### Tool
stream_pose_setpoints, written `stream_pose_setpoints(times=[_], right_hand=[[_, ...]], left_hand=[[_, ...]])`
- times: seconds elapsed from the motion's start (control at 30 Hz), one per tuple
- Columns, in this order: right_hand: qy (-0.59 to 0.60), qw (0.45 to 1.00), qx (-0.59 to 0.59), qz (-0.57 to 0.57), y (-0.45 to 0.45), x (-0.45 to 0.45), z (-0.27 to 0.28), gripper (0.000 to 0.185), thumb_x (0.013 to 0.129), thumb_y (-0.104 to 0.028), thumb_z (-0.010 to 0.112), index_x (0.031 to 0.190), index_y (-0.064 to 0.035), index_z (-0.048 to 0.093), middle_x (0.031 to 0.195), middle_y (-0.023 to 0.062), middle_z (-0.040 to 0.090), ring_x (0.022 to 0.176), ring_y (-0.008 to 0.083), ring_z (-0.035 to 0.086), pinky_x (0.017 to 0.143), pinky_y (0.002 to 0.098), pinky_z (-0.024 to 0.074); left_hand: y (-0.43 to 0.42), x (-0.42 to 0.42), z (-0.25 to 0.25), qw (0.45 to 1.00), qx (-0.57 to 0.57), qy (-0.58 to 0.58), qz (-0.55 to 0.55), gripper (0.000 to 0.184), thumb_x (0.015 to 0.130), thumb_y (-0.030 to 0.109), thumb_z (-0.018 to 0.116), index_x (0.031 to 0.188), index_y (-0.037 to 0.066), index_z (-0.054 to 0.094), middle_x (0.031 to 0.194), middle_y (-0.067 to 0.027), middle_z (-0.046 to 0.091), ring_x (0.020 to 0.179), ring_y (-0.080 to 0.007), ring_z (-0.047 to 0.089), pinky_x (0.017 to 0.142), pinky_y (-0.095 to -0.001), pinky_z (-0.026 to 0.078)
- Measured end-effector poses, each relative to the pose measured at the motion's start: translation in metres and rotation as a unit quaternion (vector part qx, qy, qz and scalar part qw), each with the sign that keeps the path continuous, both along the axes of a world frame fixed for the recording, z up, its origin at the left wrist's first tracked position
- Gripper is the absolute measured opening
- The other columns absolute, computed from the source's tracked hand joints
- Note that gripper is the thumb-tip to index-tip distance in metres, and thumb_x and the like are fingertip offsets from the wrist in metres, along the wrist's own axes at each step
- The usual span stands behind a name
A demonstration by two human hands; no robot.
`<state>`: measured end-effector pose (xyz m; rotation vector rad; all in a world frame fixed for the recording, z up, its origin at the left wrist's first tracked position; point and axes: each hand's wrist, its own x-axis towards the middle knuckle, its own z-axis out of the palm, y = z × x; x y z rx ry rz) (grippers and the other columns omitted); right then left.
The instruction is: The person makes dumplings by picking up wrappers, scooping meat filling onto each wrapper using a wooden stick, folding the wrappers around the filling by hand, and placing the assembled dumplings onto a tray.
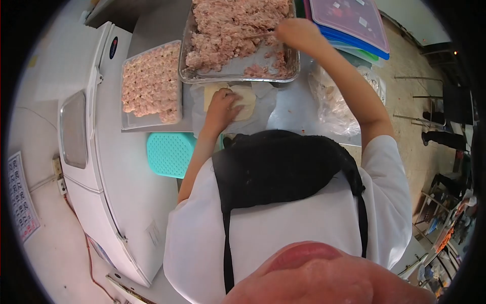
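Note:
My left hand (pixel 223 109) is over pale, thin dough wrappers (pixel 245 104), which lie on a white plastic sheet (pixel 266 96). Its fingers curl onto the edge of a wrapper. Farther out, my right hand (pixel 298 35) is closed around a thin stick-like utensil (pixel 260 35), whose tip reaches into the ground meat (pixel 217 48). That meat fills most of a deep metal tray (pixel 240 78), with the bottom showing at the near right. To the left stands a clear plastic container (pixel 147 121) holding rows of meat-filled dumplings (pixel 152 81).
A turquoise perforated basket (pixel 169 154) sits below the container. On the right are a crumpled clear plastic bag (pixel 344 101) and stacked coloured lids (pixel 349 23). A white freezer (pixel 121 152) stands at the left. Another person's legs (pixel 443 139) show at the far right.

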<state>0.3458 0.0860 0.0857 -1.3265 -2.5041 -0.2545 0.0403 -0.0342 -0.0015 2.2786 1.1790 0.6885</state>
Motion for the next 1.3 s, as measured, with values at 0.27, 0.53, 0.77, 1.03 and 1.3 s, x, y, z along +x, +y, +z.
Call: stream_pose_setpoints(times=[0.27,0.53,0.77,1.03,1.3], right_hand=[[-0.112,0.986,-0.117,0.047,-0.074,-0.029,0.033,0.014,0.077,-0.018,0.057,0.073,-0.0073,0.065,0.074,0.0114,0.065,0.075,0.03,0.065,0.063,0.0403,0.0511],[-0.081,0.979,-0.177,0.056,-0.057,-0.044,-0.001,0.025,0.087,-0.022,0.052,0.074,-0.0049,0.064,0.077,0.0137,0.065,0.076,0.0321,0.064,0.065,0.0401,0.0525],[-0.06,0.992,-0.073,0.085,-0.027,-0.017,-0.021,0.019,0.079,-0.021,0.056,0.078,-0.0062,0.068,0.081,0.0143,0.067,0.079,0.0308,0.066,0.066,0.042,0.0528],[-0.162,0.945,-0.222,-0.176,-0.077,-0.059,0.057,0.018,0.081,-0.017,0.055,0.073,-0.0042,0.066,0.072,0.0143,0.065,0.072,0.0322,0.065,0.065,0.0434,0.051],[-0.081,0.971,-0.183,-0.128,-0.083,-0.127,-0.004,0.021,0.08,-0.02,0.058,0.072,-0.0031,0.067,0.072,0.0165,0.064,0.072,0.0333,0.065,0.062,0.0407,0.0526]], left_hand=[[0.011,-0.012,0.017,0.992,-0.093,-0.085,0.009,0.016,0.084,0.013,0.064,0.095,0.002,0.067,0.094,-0.0103,0.063,0.088,-0.0253,0.061,0.076,-0.0301,0.047],[0.035,-0.029,0.031,0.88,-0.276,-0.34,0.184,0.014,0.089,0.014,0.061,0.097,0.003,0.064,0.092,-0.0035,0.065,0.088,-0.0136,0.061,0.077,-0.0278,0.048],[0.063,-0.055,0.091,0.822,-0.314,-0.451,0.146,0.035,0.093,0.017,0.056,0.124,0.0,0.055,0.117,-0.0055,0.061,0.1,-0.0136,0.06,0.089,-0.0292,0.047],[0.095,-0.081,0.095,0.834,-0.28,-0.467,0.088,0.034,0.093,0.018,0.057,0.121,-0.001,0.057,0.116,-0.0087,0.061,0.106,-0.016,0.058,0.09,-0.0304,0.047],[0.116,-0.102,0.092,0.729,-0.279,-0.611,0.132,0.036,0.097,0.016,0.045,0.128,-0.001,0.048,0.129,-0.0124,0.053,0.118,-0.0251,0.052,0.096,-0.0397,0.047]])
